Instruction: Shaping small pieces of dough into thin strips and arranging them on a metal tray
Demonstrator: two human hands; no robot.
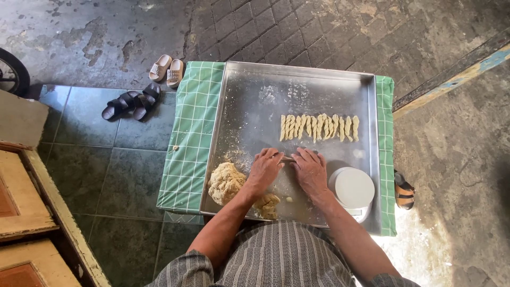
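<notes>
Both hands, left (264, 169) and right (309, 170), lie flat, palms down, side by side, rolling a dough strip (287, 158) on the metal tray (249, 106).

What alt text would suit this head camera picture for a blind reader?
Both hands, left hand and right hand, press a thin dough strip on a floured metal tray. A row of twisted dough pieces lies beyond, a pale dough lump left.

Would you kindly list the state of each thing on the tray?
Left hand: palm down, pressing a dough strip.
Right hand: palm down on the same strip.
Dough lump: unshaped.
Twisted pieces: finished, in a row.
Round white container: lidded.
</notes>
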